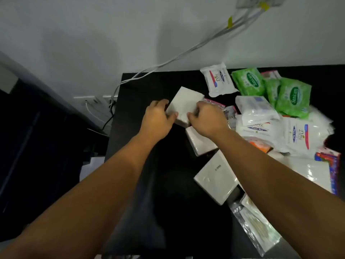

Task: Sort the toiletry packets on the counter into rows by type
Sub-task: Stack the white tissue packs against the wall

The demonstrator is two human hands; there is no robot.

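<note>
A plain white tissue packet lies tilted on the black counter. My left hand grips its left edge and my right hand grips its near right corner. Two more plain white packets sit nearer to me in a rough line: one partly under my right wrist, another below it. To the right lies a jumbled pile: white Dove packets, green Sanicare packets and a white packet with blue print.
White cables run down the grey wall to sockets left of the counter. A clear plastic packet lies at the near right. A large white packet with a colourful edge sits under my right forearm. The counter's left edge drops to a dark floor.
</note>
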